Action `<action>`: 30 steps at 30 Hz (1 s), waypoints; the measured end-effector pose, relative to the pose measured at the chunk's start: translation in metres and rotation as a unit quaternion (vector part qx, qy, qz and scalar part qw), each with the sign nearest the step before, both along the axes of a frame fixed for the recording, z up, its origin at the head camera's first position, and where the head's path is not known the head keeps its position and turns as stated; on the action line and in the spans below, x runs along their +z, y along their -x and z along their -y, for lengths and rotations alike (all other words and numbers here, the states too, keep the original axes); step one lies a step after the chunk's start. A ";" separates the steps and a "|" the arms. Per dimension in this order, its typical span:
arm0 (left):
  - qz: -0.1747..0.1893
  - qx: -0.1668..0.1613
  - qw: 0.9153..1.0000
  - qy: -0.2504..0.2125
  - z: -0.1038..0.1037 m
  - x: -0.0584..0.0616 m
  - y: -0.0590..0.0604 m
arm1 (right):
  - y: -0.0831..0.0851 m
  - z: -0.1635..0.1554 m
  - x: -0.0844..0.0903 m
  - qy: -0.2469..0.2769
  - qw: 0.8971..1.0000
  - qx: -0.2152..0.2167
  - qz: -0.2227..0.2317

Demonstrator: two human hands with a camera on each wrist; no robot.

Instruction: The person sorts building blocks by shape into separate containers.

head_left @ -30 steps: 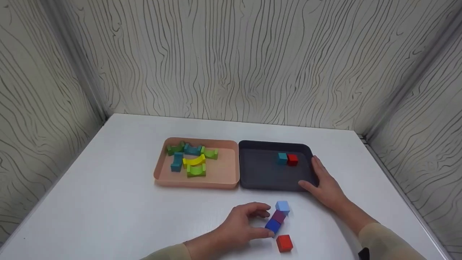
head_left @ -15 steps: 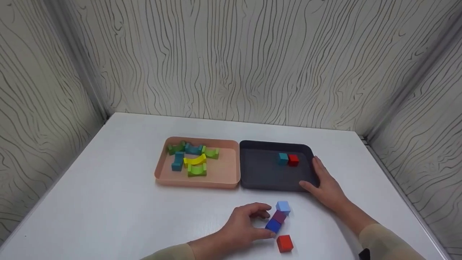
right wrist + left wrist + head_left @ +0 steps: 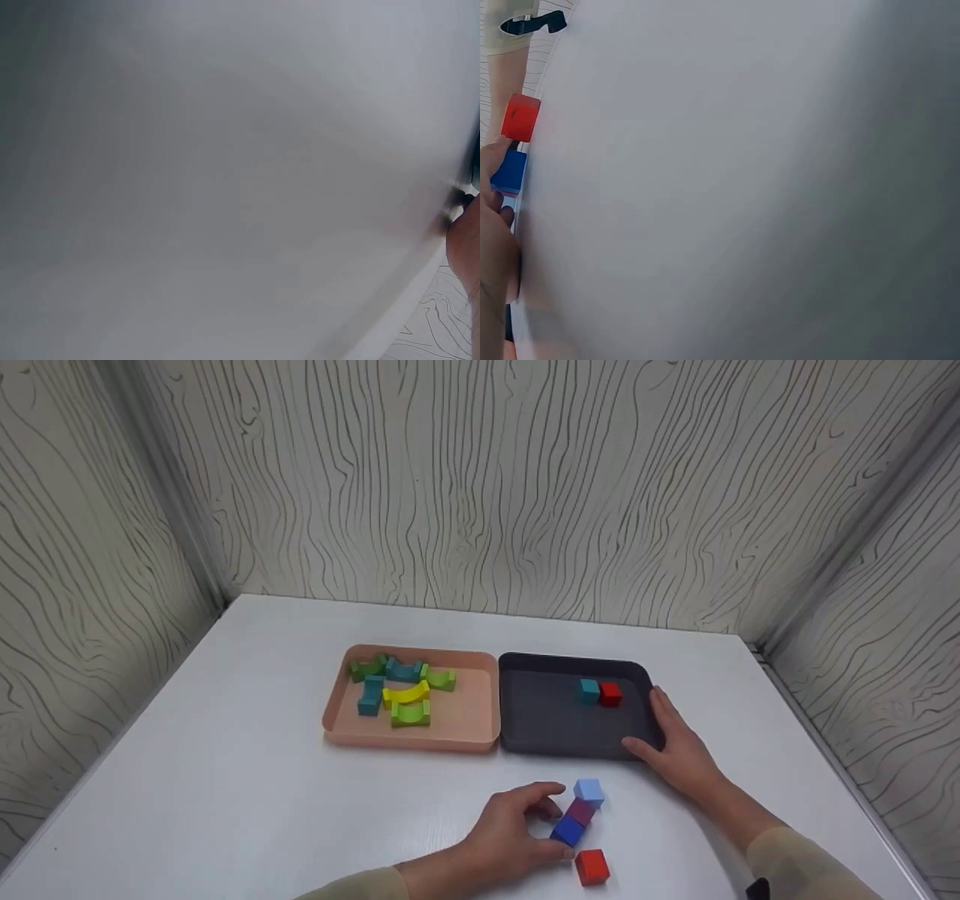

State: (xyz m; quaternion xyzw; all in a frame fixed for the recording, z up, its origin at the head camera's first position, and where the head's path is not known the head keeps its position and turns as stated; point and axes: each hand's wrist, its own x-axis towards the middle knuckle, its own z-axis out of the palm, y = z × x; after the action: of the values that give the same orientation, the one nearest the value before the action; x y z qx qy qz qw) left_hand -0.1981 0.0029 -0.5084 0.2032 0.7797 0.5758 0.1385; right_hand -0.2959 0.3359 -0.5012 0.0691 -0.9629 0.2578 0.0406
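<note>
White worktop (image 3: 225, 780) with grain-patterned panels (image 3: 465, 487): left hand (image 3: 510, 829) at the blue cube (image 3: 568, 832), thumb and forefinger spread, no firm pinch visible.

Leftmost, the pink tray (image 3: 461, 697) carries arch blocks (image 3: 406, 694). Toward the worktop's near edge, the blue cube adjoins a purple cube (image 3: 580, 811); a light-blue cube (image 3: 590, 793) lies beyond, a red cube (image 3: 592, 868) nearer. Step in hand, as judged: grasp the blue cube. Set thumb and fingers on opposite faces; avoid nudging the purple cube. At right, the right hand (image 3: 679, 754), thumb and fingers spread, steadies the dark tray (image 3: 555, 720) at its near right corner. Surface: smooth, slightly glossy; panels rise behind the far edge and at both sides.
</note>
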 end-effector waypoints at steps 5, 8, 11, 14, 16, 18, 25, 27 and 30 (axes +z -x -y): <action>-0.005 0.005 1.000 0.007 -0.003 0.000 0.001 | 0.001 -0.001 0.000 0.000 1.000 -0.001 -0.003; -0.008 0.008 1.000 0.014 -0.004 0.001 0.001 | 0.001 -0.002 -0.001 -0.001 1.000 -0.003 -0.001; -0.001 0.010 1.000 0.024 -0.005 0.001 0.000 | 0.000 -0.002 -0.001 0.001 1.000 -0.003 0.001; 0.007 0.010 1.000 0.028 -0.004 0.001 -0.001 | -0.001 0.000 -0.001 0.004 1.000 -0.001 0.001; 0.009 0.009 1.000 0.027 -0.004 0.001 -0.001 | -0.002 0.000 -0.001 0.005 1.000 -0.001 0.002; 0.009 0.007 1.000 0.024 -0.003 0.001 -0.001 | -0.002 0.001 -0.001 0.005 1.000 0.000 0.002; -0.018 -0.006 1.000 0.006 0.000 -0.002 0.000 | -0.001 0.001 -0.002 0.001 1.000 0.003 -0.008; -0.026 -0.006 1.000 0.011 0.000 -0.002 0.000 | 0.000 0.000 -0.003 0.001 1.000 0.002 -0.007; -0.033 -0.004 0.999 0.024 0.000 -0.002 0.000 | 0.000 0.000 -0.002 0.000 1.000 0.000 -0.003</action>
State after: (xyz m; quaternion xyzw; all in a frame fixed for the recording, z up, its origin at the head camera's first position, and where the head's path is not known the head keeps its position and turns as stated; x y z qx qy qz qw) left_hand -0.1983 0.0033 -0.5108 0.2216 0.7967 0.5493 0.1203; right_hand -0.2956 0.3361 -0.5036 0.0702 -0.9627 0.2577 0.0437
